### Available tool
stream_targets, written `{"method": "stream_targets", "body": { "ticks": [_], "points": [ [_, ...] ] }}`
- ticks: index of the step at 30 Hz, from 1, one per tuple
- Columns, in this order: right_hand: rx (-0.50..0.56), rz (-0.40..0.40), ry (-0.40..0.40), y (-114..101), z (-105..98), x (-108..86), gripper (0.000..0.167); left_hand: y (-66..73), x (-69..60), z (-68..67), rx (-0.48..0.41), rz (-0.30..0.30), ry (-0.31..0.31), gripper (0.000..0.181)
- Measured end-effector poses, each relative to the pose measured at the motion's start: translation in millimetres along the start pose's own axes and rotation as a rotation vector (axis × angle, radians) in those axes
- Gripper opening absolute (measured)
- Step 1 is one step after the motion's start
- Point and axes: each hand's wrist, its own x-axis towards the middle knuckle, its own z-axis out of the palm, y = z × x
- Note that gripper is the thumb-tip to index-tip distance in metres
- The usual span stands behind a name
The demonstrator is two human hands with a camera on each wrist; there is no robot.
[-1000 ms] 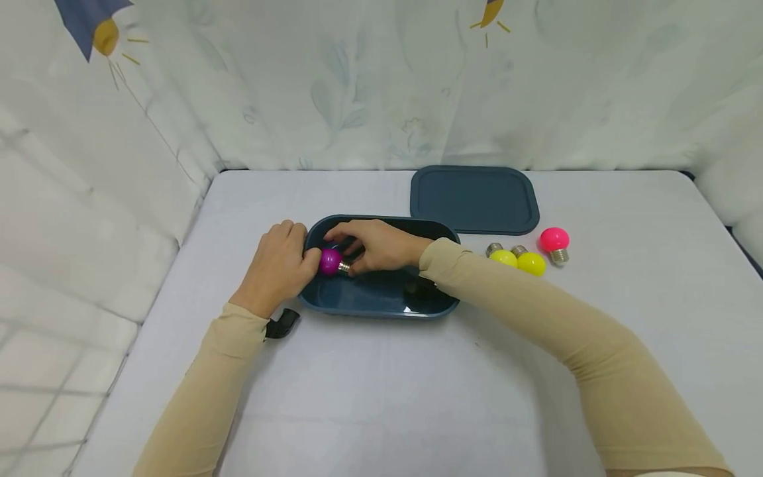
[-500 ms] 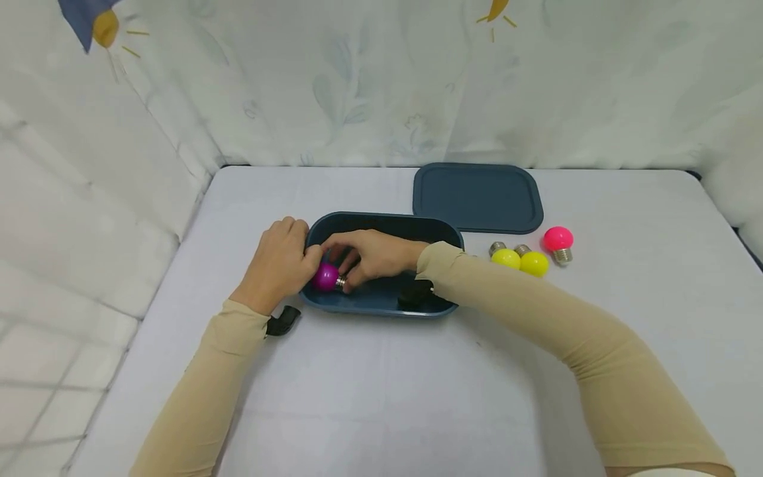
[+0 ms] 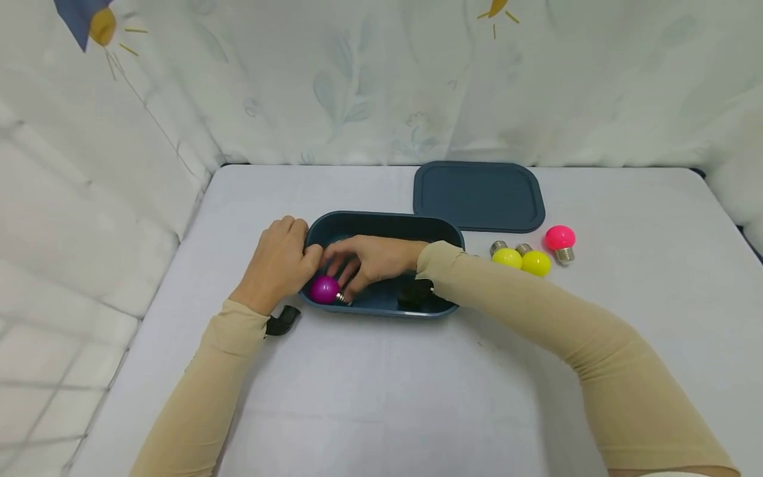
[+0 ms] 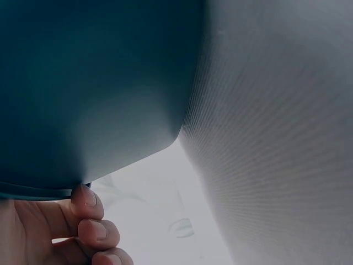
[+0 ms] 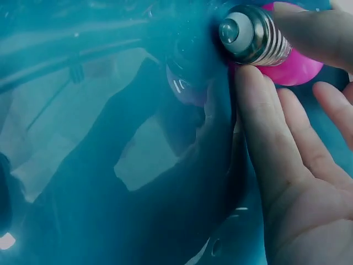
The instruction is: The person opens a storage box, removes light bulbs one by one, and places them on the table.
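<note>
A dark blue oblong box (image 3: 381,313) stands uncovered on the table. My left hand (image 3: 277,265) grips its left end, with the thumb over the rim; in the left wrist view curled fingertips (image 4: 88,204) press against the rim from outside. Inside the box, a purple light bulb (image 3: 324,289) lies low in the front left corner. My right hand (image 3: 381,258) reaches in from the right and pinches the bulb's metal screw base. In the right wrist view the thumb lies over that screw base (image 5: 270,38) and a finger lies under it; the remaining fingers are spread.
A dark blue lid (image 3: 479,197) lies flat behind the box to the right. Two yellow bulbs (image 3: 521,261) and a pink bulb (image 3: 560,240) rest on the white cloth right of the box. Pale curtains hang at the back and left.
The purple bulb has moved inside the box toward its front left corner, together with my right hand's fingers. My left hand has stayed on the rim.
</note>
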Motion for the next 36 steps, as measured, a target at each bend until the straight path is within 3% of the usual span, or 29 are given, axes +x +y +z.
{"method": "stream_targets", "body": {
  "ticks": [14,23,36],
  "points": [
    [0.022,0.014,-0.020,-2.1,0.5,-3.1,0.056,2.5,1.8,-1.7,-0.012,0.001,0.014,0.017],
    [0.111,0.012,-0.040,-2.0,0.5,-4.7,0.053,2.6,2.5,-1.4,-0.012,0.006,0.018,0.017],
    [0.113,-0.002,-0.075,1.0,2.1,-3.6,0.050,1.6,0.7,-1.1,-0.027,-0.034,-0.024,0.015]
  ]
}}
